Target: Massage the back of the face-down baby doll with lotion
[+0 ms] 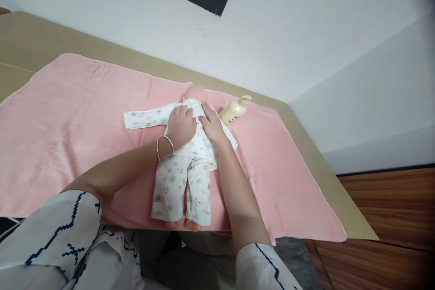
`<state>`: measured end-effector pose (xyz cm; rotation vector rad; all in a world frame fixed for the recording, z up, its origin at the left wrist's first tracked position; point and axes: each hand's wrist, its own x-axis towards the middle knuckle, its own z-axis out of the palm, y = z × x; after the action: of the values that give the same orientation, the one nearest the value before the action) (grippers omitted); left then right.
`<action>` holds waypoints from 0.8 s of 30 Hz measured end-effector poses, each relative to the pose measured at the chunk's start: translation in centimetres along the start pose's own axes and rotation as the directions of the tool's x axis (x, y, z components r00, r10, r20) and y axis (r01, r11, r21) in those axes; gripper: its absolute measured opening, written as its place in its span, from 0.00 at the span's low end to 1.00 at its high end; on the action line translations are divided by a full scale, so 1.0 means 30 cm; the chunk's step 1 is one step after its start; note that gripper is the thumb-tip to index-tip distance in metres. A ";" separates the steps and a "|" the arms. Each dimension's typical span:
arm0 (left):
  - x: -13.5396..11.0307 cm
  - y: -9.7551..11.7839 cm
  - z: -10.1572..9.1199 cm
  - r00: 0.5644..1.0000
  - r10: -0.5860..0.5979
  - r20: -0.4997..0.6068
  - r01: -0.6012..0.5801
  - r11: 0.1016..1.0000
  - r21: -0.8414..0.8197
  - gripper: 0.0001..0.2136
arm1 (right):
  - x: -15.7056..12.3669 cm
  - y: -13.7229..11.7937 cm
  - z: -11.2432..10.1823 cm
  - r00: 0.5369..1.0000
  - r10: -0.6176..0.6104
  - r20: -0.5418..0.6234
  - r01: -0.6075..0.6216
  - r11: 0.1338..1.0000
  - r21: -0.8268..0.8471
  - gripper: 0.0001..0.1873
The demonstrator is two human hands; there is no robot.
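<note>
A baby doll [181, 176] in white printed pyjamas lies on a pink towel [68, 127], head towards the wall, feet at the near edge. My left hand [181, 126], a silver bangle on its wrist, rests on the doll's chest with fingers curled down onto the cloth. My right hand [211, 124] lies beside it on the doll's right side, fingers stretched flat on the shirt. One empty sleeve [144, 118] spreads out to the left.
A cream pump bottle [234, 111] lies on the towel just right of the doll's head. The towel covers a tan table [326, 176] set against a white wall. Wood flooring shows at the right.
</note>
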<state>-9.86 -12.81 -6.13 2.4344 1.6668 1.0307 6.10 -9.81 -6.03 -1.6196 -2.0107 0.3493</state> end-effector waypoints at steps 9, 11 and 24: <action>0.089 -0.111 0.022 0.992 -0.030 0.119 0.038 0.997 -0.072 0.20 | -0.121 -0.275 0.002 0.998 0.052 -0.037 -0.062 0.929 -0.366 0.23; 0.082 -0.097 0.004 0.989 -0.011 0.150 0.015 1.000 -0.024 0.22 | -0.115 -0.269 -0.006 0.998 0.050 -0.027 -0.056 0.943 -0.328 0.21; 0.074 -0.086 -0.023 0.956 0.209 0.207 -0.226 0.972 0.064 0.19 | -0.097 -0.233 0.011 0.996 0.074 -0.048 -0.084 0.962 -0.259 0.24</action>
<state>-11.86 -10.07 -5.41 2.7219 1.4369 0.7121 0.56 -14.30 -3.42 -1.8535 -2.0351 0.0821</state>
